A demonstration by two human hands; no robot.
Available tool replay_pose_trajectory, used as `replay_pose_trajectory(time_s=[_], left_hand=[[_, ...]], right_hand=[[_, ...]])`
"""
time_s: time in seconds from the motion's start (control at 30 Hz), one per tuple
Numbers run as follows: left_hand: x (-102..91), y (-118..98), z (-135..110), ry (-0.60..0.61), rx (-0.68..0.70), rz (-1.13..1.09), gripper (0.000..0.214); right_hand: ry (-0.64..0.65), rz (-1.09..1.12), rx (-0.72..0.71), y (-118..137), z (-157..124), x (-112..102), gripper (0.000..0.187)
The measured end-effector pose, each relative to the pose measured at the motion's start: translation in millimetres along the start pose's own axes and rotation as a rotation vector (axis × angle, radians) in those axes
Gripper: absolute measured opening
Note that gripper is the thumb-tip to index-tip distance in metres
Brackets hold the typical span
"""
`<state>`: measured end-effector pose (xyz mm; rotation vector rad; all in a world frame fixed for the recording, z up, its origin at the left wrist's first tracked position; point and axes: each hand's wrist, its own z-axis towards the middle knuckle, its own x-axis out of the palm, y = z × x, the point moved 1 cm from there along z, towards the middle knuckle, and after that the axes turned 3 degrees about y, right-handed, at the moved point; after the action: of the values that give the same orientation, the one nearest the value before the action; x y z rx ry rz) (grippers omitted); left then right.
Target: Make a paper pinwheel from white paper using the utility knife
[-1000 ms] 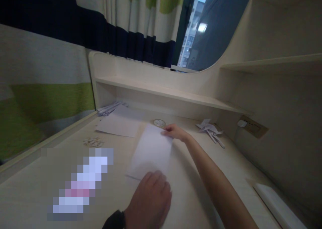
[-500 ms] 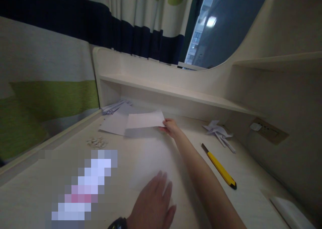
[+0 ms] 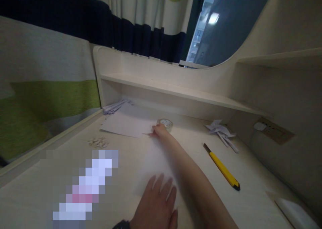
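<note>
My left hand [image 3: 159, 200], with a dark band at its wrist, lies flat with fingers spread on a pale sheet of paper [image 3: 148, 168] at the front. My right hand [image 3: 159, 131] reaches far across the desk, its fingers closed at the right edge of white paper [image 3: 125, 120] lying at the back left. A roll of clear tape [image 3: 166, 123] sits just behind the right hand, partly covered by it.
Rolled paper sticks [image 3: 114, 107] lie behind the paper. A pile of small pale pieces [image 3: 99, 142] is at left, near a pixelated patch. At right are a yellow utility knife [image 3: 223, 168], blade out, a paper pinwheel [image 3: 218, 128] and a wall socket [image 3: 276, 131].
My right hand has moved left and lowered the sheet it held onto the paper at the back. The tape roll has come into view. My left hand's fingers have spread.
</note>
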<state>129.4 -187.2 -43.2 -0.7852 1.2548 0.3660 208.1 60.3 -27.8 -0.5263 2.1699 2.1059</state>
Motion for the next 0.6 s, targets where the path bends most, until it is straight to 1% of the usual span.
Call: replay_pose_trajectory(time_s=[0.1,0.23,0.3,0.37,0.43,0.53,0.6], left_hand=[[5.6,3,-2,-0.045,0.044,-0.023,0.048],[7.0,-1,-2,-0.072,0.091,-0.054,0.046],[6.7,-7,-1,-0.072,0.104,-0.058,0.044],[7.0,-15,2,-0.07,0.121,-0.059,0.043],[7.8,-22,6,-0.074,0.15,-0.06,0.043],[9.7,-30,11,-0.08,0.18,-0.054,0.04],[12.3,-33,14,-0.07,0.2,-0.041,0.038]], right_hand=[[-0.012,-0.286,-0.003,-1,-26,-30,0.017],[0.037,-0.594,-0.044,-9,-80,-77,0.021],[0.074,-0.699,-0.052,-14,-104,-95,0.025],[0.098,-0.766,-0.052,-19,-121,-108,0.03],[0.098,-0.804,-0.04,-24,-131,-117,0.032],[0.077,-0.804,-0.015,-31,-138,-127,0.028],[0.056,-0.756,-0.008,-34,-143,-133,0.024]])
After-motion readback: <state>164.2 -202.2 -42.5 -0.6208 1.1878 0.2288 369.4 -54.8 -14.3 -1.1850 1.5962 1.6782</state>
